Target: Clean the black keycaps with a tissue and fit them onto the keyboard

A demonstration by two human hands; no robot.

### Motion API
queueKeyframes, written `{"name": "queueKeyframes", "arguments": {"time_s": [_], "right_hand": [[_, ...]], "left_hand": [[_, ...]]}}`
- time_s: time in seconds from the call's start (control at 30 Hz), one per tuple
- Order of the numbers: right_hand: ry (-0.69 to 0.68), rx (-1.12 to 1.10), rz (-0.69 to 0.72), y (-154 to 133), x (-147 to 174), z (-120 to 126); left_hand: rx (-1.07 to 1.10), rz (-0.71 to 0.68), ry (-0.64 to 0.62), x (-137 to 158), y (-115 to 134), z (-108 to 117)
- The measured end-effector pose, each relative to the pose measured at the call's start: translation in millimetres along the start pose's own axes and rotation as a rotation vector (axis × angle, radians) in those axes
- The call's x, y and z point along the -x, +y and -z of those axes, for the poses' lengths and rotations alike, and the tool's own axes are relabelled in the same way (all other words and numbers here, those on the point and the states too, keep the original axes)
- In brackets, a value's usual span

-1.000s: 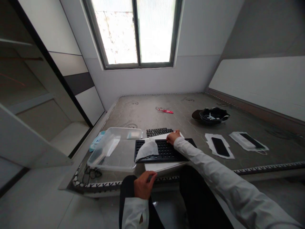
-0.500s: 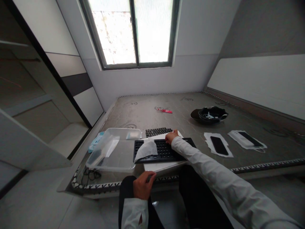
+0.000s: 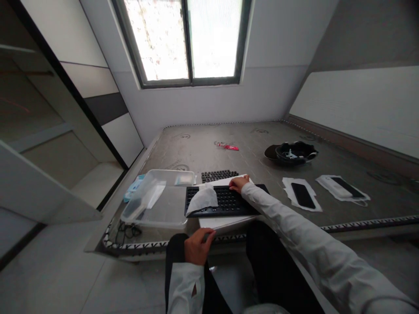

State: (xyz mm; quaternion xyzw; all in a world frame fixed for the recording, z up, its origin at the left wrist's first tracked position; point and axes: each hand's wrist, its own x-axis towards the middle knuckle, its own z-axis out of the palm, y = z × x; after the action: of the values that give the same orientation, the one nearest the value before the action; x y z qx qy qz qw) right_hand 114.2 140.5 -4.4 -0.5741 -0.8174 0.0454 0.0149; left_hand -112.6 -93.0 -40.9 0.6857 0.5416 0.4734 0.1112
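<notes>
The right hand (image 3: 238,184) reaches over a black keyboard (image 3: 229,201), fingers bent down at the far edge of its keys, right of the middle; at this angle the fingertips are partly hidden, so I cannot tell whether they pinch anything or merely press there. The left hand (image 3: 199,246) rests on the left knee (image 3: 176,248), loosely curled with thumb and forefinger close together, and whether something small sits between them cannot be made out. The keyboard lies across a white box (image 3: 218,223) near the front edge of the mattress (image 3: 196,139), its left end reaching past the box. A thin white cloth (image 3: 203,201) drapes over the left part of the keys. Just behind the box is a set of black keys (image 3: 219,175). To the left stands a clear plastic bin (image 3: 163,223), with a dark cable (image 3: 129,231) near its front corner. On the right, a phone (image 3: 303,195) lies on a white sheet (image 3: 288,185), and farther back sits an upturned dark cap (image 3: 273,152).
</notes>
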Motion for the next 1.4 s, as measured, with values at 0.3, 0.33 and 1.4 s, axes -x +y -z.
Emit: {"name": "queueKeyframes", "arguments": {"time_s": [0.3, 0.33, 1.4], "right_hand": [[-0.029, 0.115, 0.070, -12.3, -2.2, 5.7], [-0.033, 0.125, 0.074, -13.5, -1.9, 6.7], [-0.065, 0.035, 0.094, -12.4, -2.4, 7.2]], "left_hand": [[0.004, 0.009, -0.013, -0.2, 0.3, -0.1], [0.004, 0.010, -0.011, -0.3, 0.6, 0.0], [-0.024, -0.006, 0.019, -1.3, 3.3, -2.2]]}}
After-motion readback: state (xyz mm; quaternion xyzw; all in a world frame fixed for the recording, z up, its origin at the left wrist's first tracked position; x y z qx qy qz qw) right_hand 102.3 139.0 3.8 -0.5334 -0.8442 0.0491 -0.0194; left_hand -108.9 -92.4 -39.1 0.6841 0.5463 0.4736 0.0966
